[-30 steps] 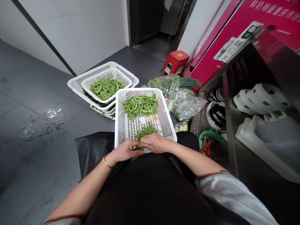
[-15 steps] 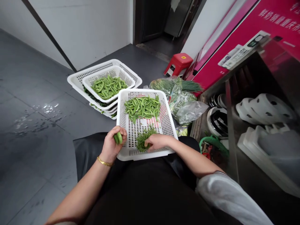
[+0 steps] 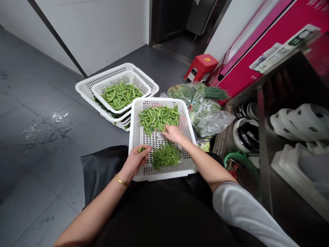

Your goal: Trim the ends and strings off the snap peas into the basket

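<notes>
A white perforated basket (image 3: 190, 147) rests across my lap. Green pea pods (image 3: 159, 118) are heaped at its far end, and a pile of thin green trimmings (image 3: 166, 156) lies at the near end. Over the basket's left side, my left hand (image 3: 137, 159) is closed around a few pea pods, their green tips showing above the fingers. My right hand (image 3: 174, 133) reaches to the near edge of the pod heap, fingers curled together; what is between the fingertips is too small to make out.
Stacked white baskets (image 3: 87, 87) stand on the floor ahead to the left, the top one full of pods. Bagged greens (image 3: 203, 103) lie beyond the lap basket, near a red stool (image 3: 203, 67). Metal shelving (image 3: 264, 147) with white containers and a green basket (image 3: 239, 157) is at right.
My right hand has moved from the trimmings pile forward to the pod heap. My left hand, still holding pods, has turned and moved right over the basket. The view has shifted slightly.
</notes>
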Tool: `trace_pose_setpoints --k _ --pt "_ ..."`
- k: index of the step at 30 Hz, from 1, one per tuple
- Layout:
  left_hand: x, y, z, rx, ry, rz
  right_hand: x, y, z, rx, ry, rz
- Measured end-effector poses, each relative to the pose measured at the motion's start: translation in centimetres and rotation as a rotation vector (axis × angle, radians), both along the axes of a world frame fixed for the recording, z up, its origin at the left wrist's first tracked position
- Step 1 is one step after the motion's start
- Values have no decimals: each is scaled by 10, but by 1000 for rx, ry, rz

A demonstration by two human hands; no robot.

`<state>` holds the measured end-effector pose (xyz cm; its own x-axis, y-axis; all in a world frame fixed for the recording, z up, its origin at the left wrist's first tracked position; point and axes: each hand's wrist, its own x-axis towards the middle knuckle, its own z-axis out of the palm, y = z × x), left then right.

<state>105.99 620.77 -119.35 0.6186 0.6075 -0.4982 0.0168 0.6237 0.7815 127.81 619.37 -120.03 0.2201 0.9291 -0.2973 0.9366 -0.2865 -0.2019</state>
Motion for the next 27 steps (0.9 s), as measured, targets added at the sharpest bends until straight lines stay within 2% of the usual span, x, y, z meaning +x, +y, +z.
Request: trace_pose_setpoints --k 2,5,8,11,15,17,19,21,22,25,27 --pt "5 -4 -3 120 60 42 -25 -28 12 92 192 61" --pt "8 -13 -2 222 46 13 -54 -65 28 181 415 141" --pt "4 -17 8 139 -34 -102 -59 -83 42 265 594 109" --pt "-4 -19 20 22 -113 -257 -51 -86 57 356 694 89" --pt "-14 -28 31 -73 -187 -336 -53 -93 74 388 616 304" --pt "-18 -35 32 -117 -213 -371 -59 -99 74 396 534 408" --pt "-20 -42 30 -198 -246 -389 -65 -105 66 425 428 483" --pt "-20 -46 27 -292 -281 -309 -69 -109 54 534 290 486" --pt "-20 -48 25 -338 -310 -228 -71 -111 48 614 237 474" --pt "-21 -52 22 -325 -340 -188 -72 -112 37 693 287 415" --pt "-23 -53 24 -260 -334 -250 -69 -111 37 612 437 367"
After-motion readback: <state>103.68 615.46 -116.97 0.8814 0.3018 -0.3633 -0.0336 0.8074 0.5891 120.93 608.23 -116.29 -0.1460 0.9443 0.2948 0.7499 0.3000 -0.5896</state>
